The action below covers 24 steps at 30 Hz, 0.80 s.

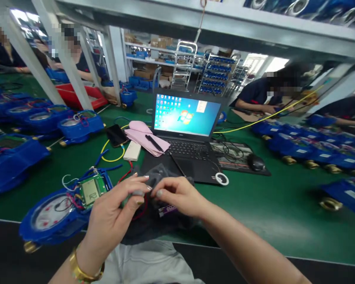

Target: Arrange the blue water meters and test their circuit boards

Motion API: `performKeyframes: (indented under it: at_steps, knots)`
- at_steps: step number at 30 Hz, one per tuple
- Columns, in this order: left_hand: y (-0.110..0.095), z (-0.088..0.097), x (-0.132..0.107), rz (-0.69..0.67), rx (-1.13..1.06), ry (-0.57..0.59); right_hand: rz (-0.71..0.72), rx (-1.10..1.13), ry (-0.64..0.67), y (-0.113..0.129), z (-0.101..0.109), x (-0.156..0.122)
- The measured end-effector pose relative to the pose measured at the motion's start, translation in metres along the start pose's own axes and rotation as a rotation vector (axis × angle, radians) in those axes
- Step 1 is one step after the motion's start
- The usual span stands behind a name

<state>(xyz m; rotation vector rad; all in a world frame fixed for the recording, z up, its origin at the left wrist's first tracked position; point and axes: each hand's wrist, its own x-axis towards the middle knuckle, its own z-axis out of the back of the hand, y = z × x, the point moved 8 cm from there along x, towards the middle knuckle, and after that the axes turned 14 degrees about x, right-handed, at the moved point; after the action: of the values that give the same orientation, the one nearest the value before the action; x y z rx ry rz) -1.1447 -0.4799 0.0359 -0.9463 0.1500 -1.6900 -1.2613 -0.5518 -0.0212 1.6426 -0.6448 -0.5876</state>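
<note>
My left hand is closed, with thumb and fingers pinched around a small greyish piece whose kind I cannot make out. Close against it, my right hand has its fingertips pressed together; whatever they grip is hidden. A purple-labelled battery shows below the right fingers, and a red wire curves down between the hands. Beneath lies dark, crumpled plastic at the table edge. Left of my hands sits a blue water meter with its green circuit board and display exposed.
An open laptop stands just beyond my hands, with a mouse to its right. Pink cloth, pens, a phone and a white box lie left of it. Blue meters line both sides. Co-workers sit opposite.
</note>
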Motion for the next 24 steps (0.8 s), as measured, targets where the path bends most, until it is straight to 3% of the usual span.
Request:
performKeyframes:
  at_steps: [2, 3, 7, 11, 15, 19, 24]
  knots:
    - [0.007, -0.005, -0.001, 0.108, -0.076, 0.005, 0.122, -0.323, -0.092, 0.004, 0.024, -0.015]
    - [0.008, -0.007, -0.002, 0.146, -0.088, 0.01, 0.154, -0.444, -0.076, 0.004, 0.028, -0.021]
    - [0.002, -0.019, 0.001, 0.19, -0.004, 0.091, 0.167, -0.85, 0.196, -0.016, 0.01, -0.034]
    - [0.014, -0.043, -0.007, 0.32, -0.031, 0.184, 0.07, -1.196, 0.263, -0.033, -0.002, -0.033]
    - [0.034, -0.066, -0.024, 0.469, -0.078, 0.246, 0.15, -0.967, 0.272, -0.022, 0.005, -0.03]
    - [0.034, -0.074, -0.027, 0.451, -0.001, 0.285, 0.235, -0.681, 0.111, -0.009, 0.033, -0.026]
    - [0.022, -0.075, -0.022, 0.365, 0.086, 0.293, 0.234, -0.754, -0.048, -0.017, 0.046, -0.025]
